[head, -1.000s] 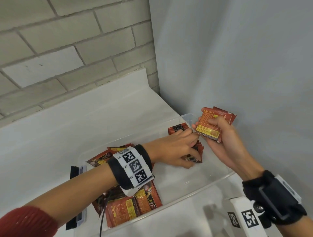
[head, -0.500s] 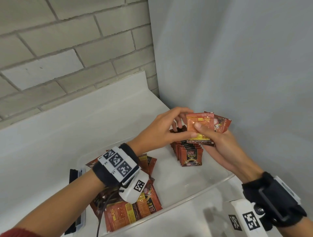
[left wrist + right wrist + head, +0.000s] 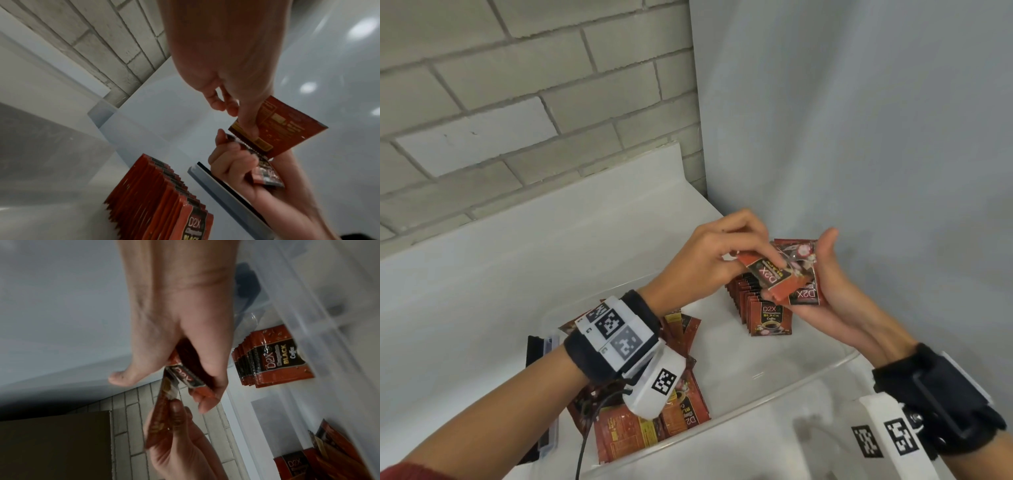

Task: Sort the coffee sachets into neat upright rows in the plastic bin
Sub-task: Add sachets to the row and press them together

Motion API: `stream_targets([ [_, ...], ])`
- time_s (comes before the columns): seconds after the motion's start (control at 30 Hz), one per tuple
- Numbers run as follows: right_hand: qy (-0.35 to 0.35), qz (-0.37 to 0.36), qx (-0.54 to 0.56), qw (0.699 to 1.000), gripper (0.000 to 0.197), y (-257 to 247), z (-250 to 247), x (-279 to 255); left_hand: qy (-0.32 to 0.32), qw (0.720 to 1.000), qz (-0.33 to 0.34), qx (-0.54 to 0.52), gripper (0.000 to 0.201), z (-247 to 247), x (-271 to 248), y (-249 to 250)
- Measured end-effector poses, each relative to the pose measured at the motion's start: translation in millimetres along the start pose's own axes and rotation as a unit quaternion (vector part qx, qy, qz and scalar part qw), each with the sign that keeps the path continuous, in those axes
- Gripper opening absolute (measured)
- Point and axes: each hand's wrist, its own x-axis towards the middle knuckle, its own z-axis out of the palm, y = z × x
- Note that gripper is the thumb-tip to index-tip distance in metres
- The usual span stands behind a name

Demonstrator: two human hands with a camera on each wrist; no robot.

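Two hands met above the far right corner of the clear plastic bin (image 3: 822, 371). We noted the left hand (image 3: 709, 260) pinching one D2X coffee sachet (image 3: 768, 275) between thumb and fingertips, its printed front turned up in the head view and its back panel showing in the left wrist view (image 3: 285, 128). Just beside it, the right hand (image 3: 839, 294) lay palm up, its fingers curled round a small stack of sachets (image 3: 803, 274), thumb raised clear of them; the pinched sachet overlapped this stack. Directly below both hands, a row of upright sachets (image 3: 760, 306) stood on the bin floor, packed face to back, the front one reading "D2X BLACK Coffee". Under the left wrist, well apart from the row, a loose pile of sachets (image 3: 654, 421) lay flat and overlapping. Beyond the hands we recorded a white counter (image 3: 517, 260) meeting a grey brick wall (image 3: 517, 85).
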Motion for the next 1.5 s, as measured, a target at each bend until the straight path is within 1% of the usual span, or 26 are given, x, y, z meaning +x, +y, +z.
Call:
stream_targets([
  [0.03, 0.009, 0.008, -0.003, 1.0, 0.102, 0.3, -0.8, -0.7, -0.008, 1.0, -0.001, -0.004, 0.019, 0.8, -1.5, -0.8],
  [0.07, 0.019, 0.01, -0.005, 1.0, 0.095, 0.4, -1.7, -0.9, -0.014, 1.0, -0.003, -0.005, 0.019, 1.4, -2.7, -2.0],
  [0.2, 0.035, -0.005, -0.021, 0.999, 0.047, -2.4, -0.1, -3.4, -0.015, 0.999, 0.0, 0.039, 0.021, 1.0, -3.6, -7.4],
  [0.27, 0.041, -0.011, -0.022, 0.999, 0.033, -3.5, 0.4, -3.3, -0.012, 0.998, 0.01, 0.067, 0.023, 0.8, -3.9, -7.9],
  [0.33, 0.052, -0.015, -0.031, 0.998, 0.028, -3.2, -0.3, -1.9, -0.005, 0.998, -0.011, 0.064, 0.028, -1.2, -5.7, -5.9],
  [0.4, 0.075, -0.014, -0.036, 0.996, 0.028, -1.8, -1.9, -0.8, 0.009, 0.997, -0.065, 0.032, 0.033, -4.5, -7.0, -3.1],
  [0.5, 0.097, -0.019, -0.035, 0.994, 0.031, -0.4, -2.2, 0.5, 0.041, 0.99, -0.126, -0.047, 0.02, -9.4, -7.2, 1.6],
  [0.57, 0.096, -0.028, -0.027, 0.995, 0.033, -0.4, -1.0, 0.9, 0.051, 0.981, -0.158, -0.096, 0.019, -11.7, -6.4, 5.5],
  [0.67, 0.08, -0.035, -0.034, 0.996, 0.03, -1.8, 1.6, -1.3, 0.016, 0.969, -0.206, -0.134, 0.028, -12.4, -6.7, 10.6],
  [0.73, 0.072, -0.038, -0.047, 0.996, 0.03, -2.3, 2.3, -2.9, -0.011, 0.968, -0.213, -0.134, 0.032, -11.7, -7.3, 11.8],
  [0.83, 0.069, -0.037, -0.052, 0.996, 0.03, -1.7, 1.0, -2.8, -0.023, 0.975, -0.19, -0.116, 0.028, -10.1, -8.2, 9.2],
  [0.9, 0.067, -0.033, -0.055, 0.996, 0.032, -1.2, 0.8, -2.2, -0.023, 0.973, -0.201, -0.108, 0.027, -9.9, -8.7, 6.6],
  [0.97, 0.066, -0.039, -0.055, 0.996, 0.036, -0.6, 1.0, -2.2, -0.041, 0.975, -0.198, -0.088, 0.025, -10.5, -9.0, 4.0],
  [1.0, 0.073, -0.048, -0.047, 0.995, 0.037, -0.4, 0.9, -2.1, -0.062, 0.978, -0.183, -0.072, 0.022, -10.9, -9.0, 2.2],
  [1.07, 0.102, -0.083, -0.015, 0.991, 0.034, -0.4, 0.2, -0.8, -0.131, 0.98, -0.147, -0.027, 0.02, -10.1, -9.7, -1.6],
  [1.17, 0.146, -0.136, 0.018, 0.98, 0.023, 0.5, -2.1, 2.4, -0.231, 0.966, -0.097, 0.064, 0.021, -0.1, -11.4, -8.1],
  [1.27, 0.156, -0.141, 0.009, 0.978, 0.019, 1.9, -3.3, 3.0, -0.281, 0.951, -0.066, 0.111, 0.025, 18.4, -12.0, -14.4],
  [1.37, 0.157, -0.139, 0.008, 0.978, 0.018, 1.8, -3.8, 3.2, -0.305, 0.939, -0.035, 0.157, 0.03, 35.4, -9.5, -19.0],
  [1.5, 0.161, -0.139, 0.025, 0.977, 0.017, 2.3, -4.4, 4.0, -0.275, 0.93, 0.054, 0.237, 0.029, 47.5, -8.3, -24.7],
])
